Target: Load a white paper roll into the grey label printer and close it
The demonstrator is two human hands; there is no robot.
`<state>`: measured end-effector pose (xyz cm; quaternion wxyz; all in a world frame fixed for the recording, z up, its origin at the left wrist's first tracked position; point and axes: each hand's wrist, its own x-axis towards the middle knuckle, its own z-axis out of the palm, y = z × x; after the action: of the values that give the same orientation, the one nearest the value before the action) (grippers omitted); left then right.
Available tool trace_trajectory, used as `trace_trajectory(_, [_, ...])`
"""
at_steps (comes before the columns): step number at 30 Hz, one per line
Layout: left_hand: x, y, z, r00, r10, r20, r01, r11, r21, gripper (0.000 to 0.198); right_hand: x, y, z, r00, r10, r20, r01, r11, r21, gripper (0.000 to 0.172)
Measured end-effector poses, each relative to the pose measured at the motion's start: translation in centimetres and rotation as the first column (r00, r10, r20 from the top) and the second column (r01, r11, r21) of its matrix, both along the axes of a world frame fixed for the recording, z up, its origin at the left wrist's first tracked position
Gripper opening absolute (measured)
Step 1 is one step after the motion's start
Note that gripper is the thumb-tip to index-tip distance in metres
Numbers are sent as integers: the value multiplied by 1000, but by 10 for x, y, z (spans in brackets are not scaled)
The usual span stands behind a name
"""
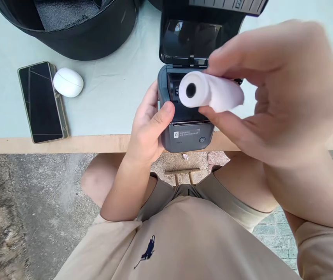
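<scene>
A small dark grey label printer (184,138) sits at the table's front edge with its black lid (190,37) swung up and back. My left hand (151,128) grips the printer's left side, thumb over the rim. Between the thumb and fingers of my right hand (271,85) is a white paper roll (225,91), held above the printer's open compartment. The roll's round end with a dark core hole faces left. It hides much of the compartment's inside. Whether the roll touches the printer, I cannot tell.
On the left of the table lie a black smartphone (42,103) and a white computer mouse (68,82) beside it. A black zippered case (96,39) with grey lining stands open at the back left. The table's wooden front edge (96,144) runs just above my legs.
</scene>
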<state>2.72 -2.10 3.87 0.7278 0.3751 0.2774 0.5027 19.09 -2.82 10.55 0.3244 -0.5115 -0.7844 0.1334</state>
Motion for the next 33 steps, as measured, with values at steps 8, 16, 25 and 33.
trace_trajectory(8, [-3, -1, 0, 998, -49, 24, 48, 998, 37, 38, -7, 0, -11, 964, -11, 266, -20, 993, 116, 10])
trace_trajectory(16, [-2, -1, -3, 999, -38, 18, 37, 999, 17, 43, -2, 5, -19, 951, -72, 302, -32, 944, 327, 5])
trace_trajectory(25, [-4, 3, -4, 996, -6, 94, 8, 1000, -24, 33, -12, -7, -24, 949, 156, 273, -259, 879, 399, 13])
trace_trajectory(33, [-8, 3, -6, 998, -43, -56, 44, 999, 25, 49, 1, -6, -21, 984, 133, 117, -160, 954, 255, 15])
